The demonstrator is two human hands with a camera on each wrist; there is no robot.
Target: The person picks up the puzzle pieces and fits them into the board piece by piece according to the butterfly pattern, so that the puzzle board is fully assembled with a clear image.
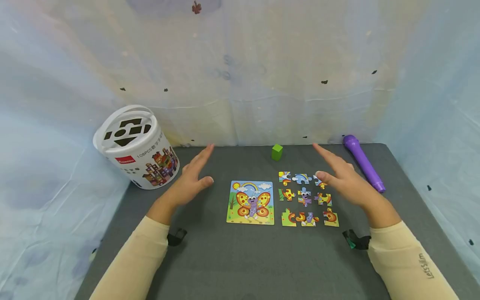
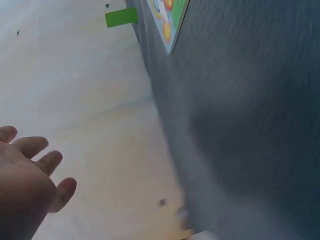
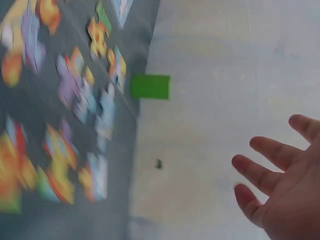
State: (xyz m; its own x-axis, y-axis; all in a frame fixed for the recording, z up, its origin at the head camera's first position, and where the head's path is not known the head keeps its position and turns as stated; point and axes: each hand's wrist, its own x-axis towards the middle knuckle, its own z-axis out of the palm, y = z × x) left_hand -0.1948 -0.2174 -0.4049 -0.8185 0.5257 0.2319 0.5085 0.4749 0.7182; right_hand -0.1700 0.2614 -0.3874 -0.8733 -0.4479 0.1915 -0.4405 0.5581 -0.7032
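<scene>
My cream sleeves reach in over the dark grey surface. My left hand is between the white block bucket and a square butterfly picture; my right hand is near the jigsaw pieces, its thumb overlapping one in the head view. Both hold nothing, fingers extended. The nine pieces sit in three loose rows just right of the picture, glossy-bright in yellow, orange, purple and sky blue.

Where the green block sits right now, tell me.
In the head view, the green block stands near the far edge of the table, slightly right of centre, just beyond the leftmost column of puzzle pieces.
</scene>
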